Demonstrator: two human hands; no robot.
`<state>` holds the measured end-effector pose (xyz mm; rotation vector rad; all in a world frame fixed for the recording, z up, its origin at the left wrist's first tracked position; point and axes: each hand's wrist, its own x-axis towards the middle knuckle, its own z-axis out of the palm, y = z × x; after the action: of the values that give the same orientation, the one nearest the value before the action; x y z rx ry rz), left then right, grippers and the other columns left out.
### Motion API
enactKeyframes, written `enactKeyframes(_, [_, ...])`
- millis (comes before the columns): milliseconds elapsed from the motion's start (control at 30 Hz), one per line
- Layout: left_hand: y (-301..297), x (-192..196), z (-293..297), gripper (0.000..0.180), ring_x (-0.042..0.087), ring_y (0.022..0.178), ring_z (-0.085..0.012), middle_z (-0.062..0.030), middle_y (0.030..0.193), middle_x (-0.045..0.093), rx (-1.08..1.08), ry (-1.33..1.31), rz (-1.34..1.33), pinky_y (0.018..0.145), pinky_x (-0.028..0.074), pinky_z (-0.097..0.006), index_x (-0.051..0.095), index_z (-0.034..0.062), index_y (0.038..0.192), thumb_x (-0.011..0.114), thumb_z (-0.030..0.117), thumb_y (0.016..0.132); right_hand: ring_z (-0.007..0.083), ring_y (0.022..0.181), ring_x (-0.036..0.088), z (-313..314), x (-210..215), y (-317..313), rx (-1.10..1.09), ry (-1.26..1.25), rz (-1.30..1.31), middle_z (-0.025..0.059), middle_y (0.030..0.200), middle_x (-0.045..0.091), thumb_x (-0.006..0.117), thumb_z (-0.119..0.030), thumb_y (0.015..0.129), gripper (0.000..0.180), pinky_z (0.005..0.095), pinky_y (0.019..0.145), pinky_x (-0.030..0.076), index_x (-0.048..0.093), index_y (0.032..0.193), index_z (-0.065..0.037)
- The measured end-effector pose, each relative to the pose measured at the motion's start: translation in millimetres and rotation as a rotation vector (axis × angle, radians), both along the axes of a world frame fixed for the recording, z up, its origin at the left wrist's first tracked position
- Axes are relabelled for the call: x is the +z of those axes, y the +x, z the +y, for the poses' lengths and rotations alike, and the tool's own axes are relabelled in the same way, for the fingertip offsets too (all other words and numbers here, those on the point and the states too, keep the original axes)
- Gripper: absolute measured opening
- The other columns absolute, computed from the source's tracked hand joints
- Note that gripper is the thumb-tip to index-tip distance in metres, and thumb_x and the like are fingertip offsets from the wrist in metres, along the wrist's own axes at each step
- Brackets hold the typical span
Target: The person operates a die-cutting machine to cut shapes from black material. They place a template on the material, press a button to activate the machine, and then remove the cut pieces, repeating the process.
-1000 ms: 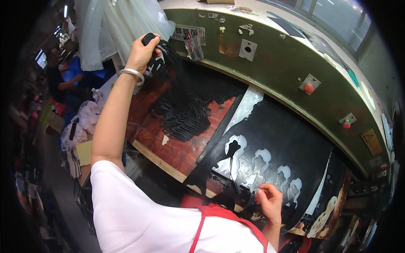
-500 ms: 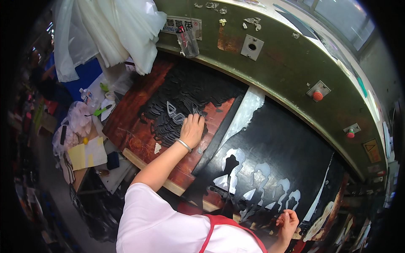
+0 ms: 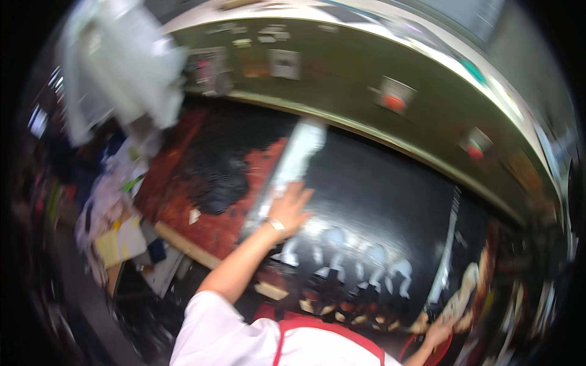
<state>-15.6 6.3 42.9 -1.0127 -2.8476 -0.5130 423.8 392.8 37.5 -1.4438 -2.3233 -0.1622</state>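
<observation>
Head view, pretty blurry: my left hand (image 3: 290, 207) lies flat, fingers spread, on the left edge of the black sheet (image 3: 378, 207). My right hand (image 3: 436, 332) is at its lower right corner; grip unclear. I'd pull evenly, both sides.

Black sheet (image 3: 390, 207): smooth, matt, leather-like, with pale cut-out holes. Worktable (image 3: 183, 189): worn, reddish-brown, rough wood. Press housing (image 3: 342, 79): painted olive metal, dull. Hanging bags (image 3: 116, 73): translucent glossy plastic.
</observation>
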Motion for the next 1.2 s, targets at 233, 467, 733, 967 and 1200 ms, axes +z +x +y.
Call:
enactKeyframes(233, [48.0,2.7,-23.9,0.06,0.031,0.135,-0.0398,-0.0226,0.146,0.035,0.028,-0.036,0.033,0.111,0.025,-0.049,0.043,0.0075,0.139,0.061,0.02,0.083,0.045,0.12,0.042,33.5,-13.0,32.6,0.142,-0.141,0.186,0.028,0.126,0.049,0.084,-0.033,0.061,0.075,0.0506,0.1,0.036,0.054,0.121,0.001])
enactKeyframes(467, [45.4,25.5,-12.9,0.054,0.04,0.132,-0.0372,-0.0246,0.141,0.042,0.069,-0.382,0.062,0.11,0.031,-0.046,0.042,0.0082,0.141,0.041,0.04,0.098,0.0393,0.112,0.045,51.1,5.8,15.0,0.091,-0.388,0.509,0.0248,0.12,0.049,0.082,-0.022,0.054,0.089,0.0474,0.095,0.037,0.043,0.133,-0.007])
enactKeyframes(733, [48.9,30.3,-8.0,0.054,0.04,0.13,-0.0369,-0.0227,0.141,0.043,0.012,-0.3,0.11,0.111,0.027,-0.048,0.041,0.0093,0.143,0.041,0.04,0.098,0.0395,0.104,0.06,18.0,18.4,4.4,0.4,-1.466,2.531,0.0257,0.119,0.057,0.054,-0.024,0.092,0.051,0.053,0.097,0.046,0.041,0.137,-0.004])
enactKeyframes(967, [40.7,20.8,-15.8,0.055,0.041,0.129,-0.0366,-0.0233,0.139,0.045,-0.028,0.054,-0.052,0.11,0.027,-0.048,0.039,0.0086,0.143,0.04,0.04,0.098,0.0556,0.116,0.042,4.9,16.6,-21.4,0.115,-1.52,2.58,0.0262,0.126,0.05,0.048,-0.053,0.089,0.061,0.0717,0.097,0.033,0.051,0.132,-0.009])
enactKeyframes(1200, [46.1,5.2,-14.3,0.056,0.037,0.13,-0.0415,-0.0248,0.141,0.041,0.035,-0.062,0.006,0.108,0.028,-0.05,0.046,0.0057,0.137,0.058,0.024,0.085,0.0435,0.109,0.051,6.9,56.1,-54.0,-0.304,-1.275,2.481,0.026,0.116,0.049,0.068,-0.027,0.077,0.06,0.0564,0.092,0.049,0.043,0.119,0.006])
